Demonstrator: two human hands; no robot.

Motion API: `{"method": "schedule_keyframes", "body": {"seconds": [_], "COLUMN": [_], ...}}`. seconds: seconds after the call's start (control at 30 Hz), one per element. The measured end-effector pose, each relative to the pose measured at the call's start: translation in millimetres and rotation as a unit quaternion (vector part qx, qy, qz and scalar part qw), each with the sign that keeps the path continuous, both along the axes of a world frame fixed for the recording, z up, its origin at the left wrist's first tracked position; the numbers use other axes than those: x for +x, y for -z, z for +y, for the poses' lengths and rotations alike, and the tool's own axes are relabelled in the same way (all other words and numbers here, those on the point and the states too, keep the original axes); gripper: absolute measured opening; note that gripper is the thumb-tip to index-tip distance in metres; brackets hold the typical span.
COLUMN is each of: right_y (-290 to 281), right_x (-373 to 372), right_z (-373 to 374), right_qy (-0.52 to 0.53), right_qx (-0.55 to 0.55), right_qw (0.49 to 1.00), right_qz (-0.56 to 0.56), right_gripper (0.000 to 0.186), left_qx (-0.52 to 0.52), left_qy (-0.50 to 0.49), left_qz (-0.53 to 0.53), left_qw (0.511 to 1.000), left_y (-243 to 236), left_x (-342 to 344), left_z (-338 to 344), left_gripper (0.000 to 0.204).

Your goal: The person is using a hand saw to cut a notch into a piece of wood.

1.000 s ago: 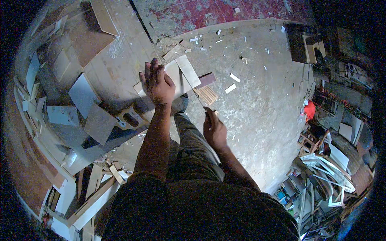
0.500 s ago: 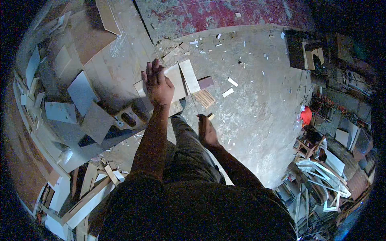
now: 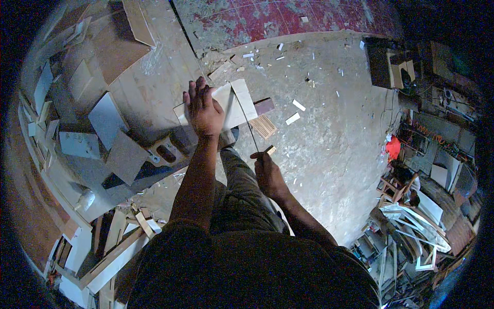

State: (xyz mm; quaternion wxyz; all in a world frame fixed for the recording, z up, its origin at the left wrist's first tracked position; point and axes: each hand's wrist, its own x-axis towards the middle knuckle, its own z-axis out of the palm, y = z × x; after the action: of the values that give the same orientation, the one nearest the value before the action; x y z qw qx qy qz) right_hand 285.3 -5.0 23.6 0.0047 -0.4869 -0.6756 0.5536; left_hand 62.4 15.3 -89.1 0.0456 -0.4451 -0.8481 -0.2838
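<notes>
My left hand lies flat with its fingers apart on a pale board at the edge of the workbench. Across that board runs the thin dark blade of a hand saw, seen nearly edge-on. My right hand is wrapped round the saw's handle, just off the bench edge and nearer to me. A strip of the board shows on the right side of the blade. Whether the blade has cut through cannot be made out. Most of the handle is hidden in my fingers.
The workbench carries several loose panels and a wooden piece with an oval hole. Offcuts and a striped wood piece lie on the floor. Scrap timber is heaped lower left; frames and clutter stand at right.
My right hand, blurred before, has drawn slightly toward me with the saw, and more of the blade shows. My left hand stays on the board.
</notes>
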Motion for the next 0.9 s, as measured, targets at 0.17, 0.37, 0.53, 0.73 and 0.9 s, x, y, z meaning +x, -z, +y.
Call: {"method": "schedule_keyframes", "body": {"seconds": [0.17, 0.37, 0.53, 0.73, 0.9], "right_y": [37, 76, 74, -2, -44], "right_x": [10, 22, 32, 41, 5], "right_z": [-24, -38, -32, 53, 57], "right_qy": [0.059, 0.071, 0.054, -0.090, -0.127], "right_qx": [0.094, 0.056, 0.091, 0.098, 0.062], "right_qw": [0.992, 0.995, 0.993, 0.990, 0.987], "right_qz": [0.063, -0.043, -0.043, -0.042, -0.075], "right_gripper": [0.017, 0.013, 0.012, 0.012, 0.017], "left_qx": [-0.038, -0.016, -0.029, -0.021, -0.011], "left_qy": [0.006, 0.022, 0.024, 0.018, 0.018], "left_qz": [-0.006, 0.013, 0.019, 0.012, -0.010], "left_qw": [0.999, 1.000, 0.999, 1.000, 1.000], "left_y": [-7, -3, -4, 0, -1], "left_x": [1, 0, 2, 0, -1], "left_z": [2, 2, 2, -2, -3], "left_gripper": [0.031, 0.027, 0.026, 0.026, 0.026]}}
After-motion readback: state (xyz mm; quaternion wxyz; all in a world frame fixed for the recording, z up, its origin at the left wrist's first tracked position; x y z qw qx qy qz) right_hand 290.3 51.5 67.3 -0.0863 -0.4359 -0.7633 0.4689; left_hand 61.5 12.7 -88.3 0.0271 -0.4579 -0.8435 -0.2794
